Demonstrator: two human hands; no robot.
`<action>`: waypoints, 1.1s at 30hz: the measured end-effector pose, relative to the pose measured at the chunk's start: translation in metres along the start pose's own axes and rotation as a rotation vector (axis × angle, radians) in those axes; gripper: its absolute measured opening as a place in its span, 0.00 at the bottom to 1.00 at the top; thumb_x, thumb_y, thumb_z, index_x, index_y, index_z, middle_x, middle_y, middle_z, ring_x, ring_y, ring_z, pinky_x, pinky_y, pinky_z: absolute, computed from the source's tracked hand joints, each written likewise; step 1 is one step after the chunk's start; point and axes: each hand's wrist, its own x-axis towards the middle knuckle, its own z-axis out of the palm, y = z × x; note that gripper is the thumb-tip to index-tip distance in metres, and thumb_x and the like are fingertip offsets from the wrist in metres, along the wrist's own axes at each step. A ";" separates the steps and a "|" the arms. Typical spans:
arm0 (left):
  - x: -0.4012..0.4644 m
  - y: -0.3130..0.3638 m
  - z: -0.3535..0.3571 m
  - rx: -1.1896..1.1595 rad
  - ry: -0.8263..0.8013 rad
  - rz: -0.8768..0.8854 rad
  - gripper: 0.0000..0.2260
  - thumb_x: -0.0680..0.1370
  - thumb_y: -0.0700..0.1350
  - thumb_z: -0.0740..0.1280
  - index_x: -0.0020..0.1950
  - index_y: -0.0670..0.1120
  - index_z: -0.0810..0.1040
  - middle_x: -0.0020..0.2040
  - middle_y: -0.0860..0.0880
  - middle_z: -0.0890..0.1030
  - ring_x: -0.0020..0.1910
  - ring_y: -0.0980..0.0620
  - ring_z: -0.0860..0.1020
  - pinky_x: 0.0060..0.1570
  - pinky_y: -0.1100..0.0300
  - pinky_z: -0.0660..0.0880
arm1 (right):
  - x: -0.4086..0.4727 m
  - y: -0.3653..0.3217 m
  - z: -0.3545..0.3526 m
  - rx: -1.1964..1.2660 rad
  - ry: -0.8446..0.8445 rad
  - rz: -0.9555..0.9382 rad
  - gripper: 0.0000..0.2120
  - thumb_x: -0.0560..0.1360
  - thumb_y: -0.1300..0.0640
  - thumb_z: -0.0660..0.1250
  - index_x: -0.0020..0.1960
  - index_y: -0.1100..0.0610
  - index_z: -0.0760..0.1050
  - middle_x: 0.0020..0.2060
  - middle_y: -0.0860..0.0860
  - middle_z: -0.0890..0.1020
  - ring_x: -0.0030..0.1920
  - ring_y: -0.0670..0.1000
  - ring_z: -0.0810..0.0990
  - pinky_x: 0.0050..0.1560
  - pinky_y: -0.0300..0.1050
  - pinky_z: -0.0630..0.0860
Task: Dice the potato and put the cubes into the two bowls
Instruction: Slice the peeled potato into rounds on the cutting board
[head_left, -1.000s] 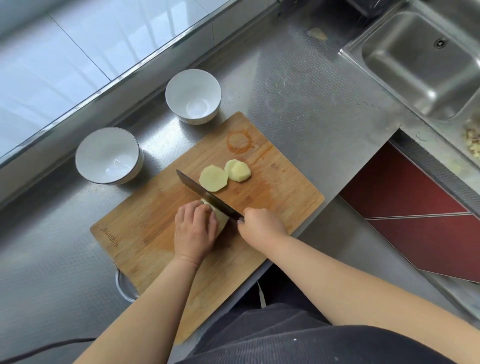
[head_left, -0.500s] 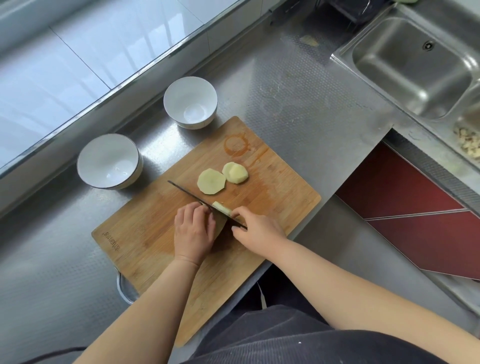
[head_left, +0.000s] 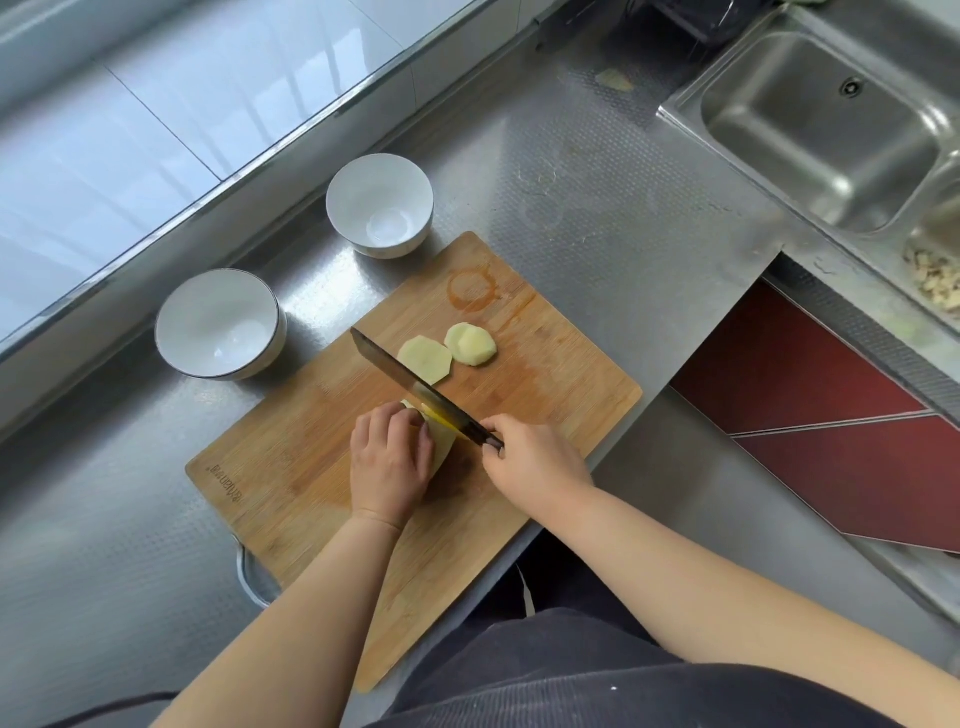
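The potato (head_left: 441, 441) lies on the middle of the bamboo cutting board (head_left: 291, 467), mostly under the left hand (head_left: 389, 462), so its long axis I cannot tell. The fingers of this hand are curled and pressed together on top of it. The right hand (head_left: 530, 462) grips the handle of the knife (head_left: 415, 389) with closed fingers; the dark blade points to the far left and rests across the potato. Two pale round slices (head_left: 426, 358) lie flat on the board, just beyond the blade, and they touch each other. Two white round bowls, the left one (head_left: 221, 325) and the far one (head_left: 379, 205), stand on the dimpled steel counter (head_left: 597, 208), both with nothing inside. A steel sink (head_left: 831, 124) is far right.
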 end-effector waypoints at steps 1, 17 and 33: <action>0.000 -0.001 0.000 0.002 -0.001 0.001 0.14 0.78 0.48 0.60 0.51 0.38 0.78 0.51 0.39 0.78 0.50 0.45 0.70 0.49 0.49 0.73 | -0.001 -0.003 -0.001 -0.016 0.016 -0.024 0.15 0.81 0.51 0.57 0.67 0.49 0.71 0.49 0.49 0.82 0.47 0.51 0.79 0.42 0.45 0.76; -0.002 -0.003 0.002 -0.044 0.057 0.004 0.13 0.76 0.45 0.60 0.51 0.36 0.76 0.49 0.37 0.78 0.48 0.44 0.69 0.50 0.55 0.67 | -0.029 -0.025 -0.005 -0.187 0.064 -0.152 0.16 0.82 0.53 0.56 0.68 0.52 0.71 0.52 0.53 0.83 0.50 0.57 0.81 0.45 0.48 0.76; -0.002 -0.004 0.002 -0.065 0.089 0.036 0.10 0.76 0.44 0.60 0.51 0.38 0.73 0.48 0.37 0.77 0.47 0.44 0.69 0.49 0.55 0.67 | -0.028 -0.030 -0.004 -0.174 0.036 -0.105 0.15 0.82 0.53 0.57 0.66 0.53 0.72 0.50 0.54 0.82 0.49 0.58 0.81 0.44 0.50 0.78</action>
